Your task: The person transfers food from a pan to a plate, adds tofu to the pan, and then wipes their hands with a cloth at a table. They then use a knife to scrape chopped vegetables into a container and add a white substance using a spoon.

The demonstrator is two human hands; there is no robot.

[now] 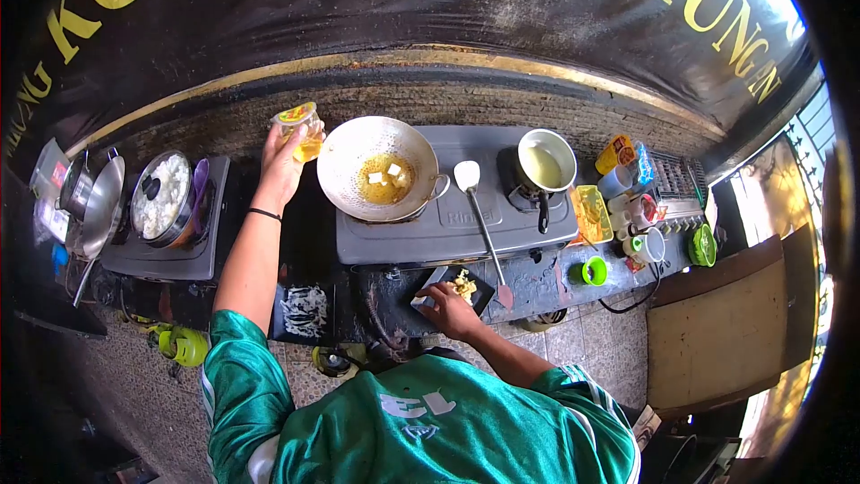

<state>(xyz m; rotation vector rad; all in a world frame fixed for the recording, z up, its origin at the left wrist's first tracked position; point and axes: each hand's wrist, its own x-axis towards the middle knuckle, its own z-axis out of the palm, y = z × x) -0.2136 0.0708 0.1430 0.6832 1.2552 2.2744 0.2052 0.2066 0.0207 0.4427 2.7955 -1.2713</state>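
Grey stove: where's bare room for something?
Bare patches on the grey stove lie between round silvery wok and white-headed spatula, and between spatula and silvery saucepan. Right of the stove, plastic cups and a yellow tub crowd the counter.

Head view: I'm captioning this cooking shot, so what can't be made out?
All in the head view:
- Burner flame under the wok: hidden by the wok.
- Print on the cup's lid: too small.
- Whether the right hand pinches anything: too small.
- Banner lettering: cut off by the top edge.
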